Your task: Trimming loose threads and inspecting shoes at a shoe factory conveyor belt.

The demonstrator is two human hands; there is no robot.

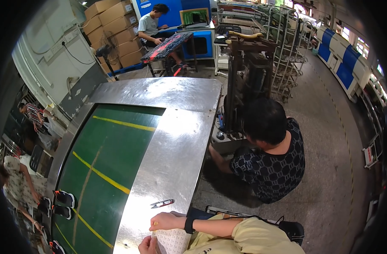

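Note:
A white sheet covered in small repeated print (173,241) lies at the near edge of the metal tabletop, by my yellow shirt. My right hand (164,221), with a black band on its wrist, is closed at the sheet's upper edge, and a small yellowish bit shows by its fingertips. Beside the sheet's left edge, my left hand (148,245) has its thumb and fingers pressed together; what is between them is too small to make out. Just beyond my right hand, a pair of thread snips (162,203) rests on the metal.
A green conveyor belt (104,156) with yellow lines runs along the metal tabletop (159,169). Dark shoes (64,197) with white soles sit on it, near a person (24,182) at the left. To my right a co-worker (269,161) crouches by a dark machine (252,72).

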